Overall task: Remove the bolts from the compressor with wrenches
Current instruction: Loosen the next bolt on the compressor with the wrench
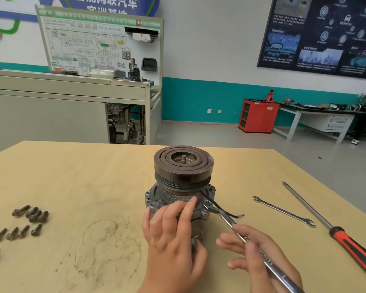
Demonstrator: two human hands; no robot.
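L hand (169,235) grips compressor (182,166) mid-desk, toward front edge; R hand (260,256) pinches wrench (226,220), head on flange bolt (206,203); loose bolts (30,216) by desk's left edge.

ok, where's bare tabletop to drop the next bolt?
Widest bare patch: table between the loose bolts and the compressor. Also the far strip behind the compressor. Crowded right of it: wrench in the right hand, spare wrench, screwdriver.
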